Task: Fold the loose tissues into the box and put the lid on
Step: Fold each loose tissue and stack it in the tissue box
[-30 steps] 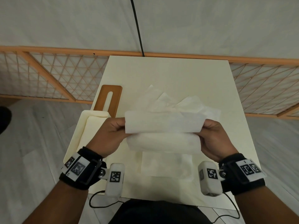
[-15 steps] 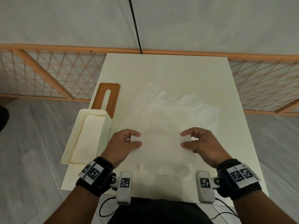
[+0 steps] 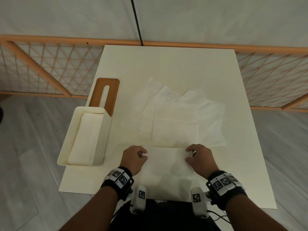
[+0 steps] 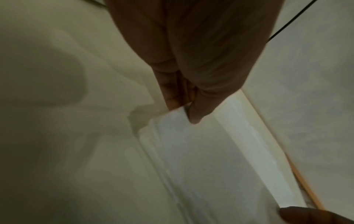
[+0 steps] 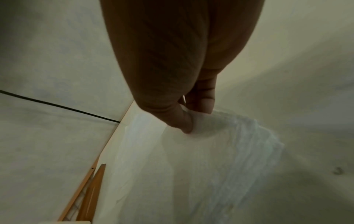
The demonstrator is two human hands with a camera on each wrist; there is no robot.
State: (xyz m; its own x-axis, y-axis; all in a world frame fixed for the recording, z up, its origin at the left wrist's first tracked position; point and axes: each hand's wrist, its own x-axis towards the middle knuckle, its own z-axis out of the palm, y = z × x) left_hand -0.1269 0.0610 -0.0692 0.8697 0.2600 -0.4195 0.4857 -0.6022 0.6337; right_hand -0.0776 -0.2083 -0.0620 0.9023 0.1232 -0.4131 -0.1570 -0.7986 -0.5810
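A white tissue [image 3: 166, 165] lies flat near the table's front edge. My left hand [image 3: 135, 157] pinches its far left corner [image 4: 180, 109], and my right hand [image 3: 198, 157] pinches its far right corner [image 5: 193, 121]. Beyond them several loose tissues [image 3: 180, 120] are spread over the middle of the table. The cream open box [image 3: 83, 132], with folded tissues inside, stands at the table's left edge. Its brown lid [image 3: 106, 95] with a slot lies flat just behind the box.
The cream table [image 3: 175, 64] is bare at the far side. An orange lattice fence [image 3: 41, 69] runs behind it, and a black cable [image 3: 136, 20] hangs down the wall. Grey floor lies on both sides.
The tissue I held up folded a second ago now lies flat on the table. Both hands have come down and nearer to me, and they pinch its far corners.
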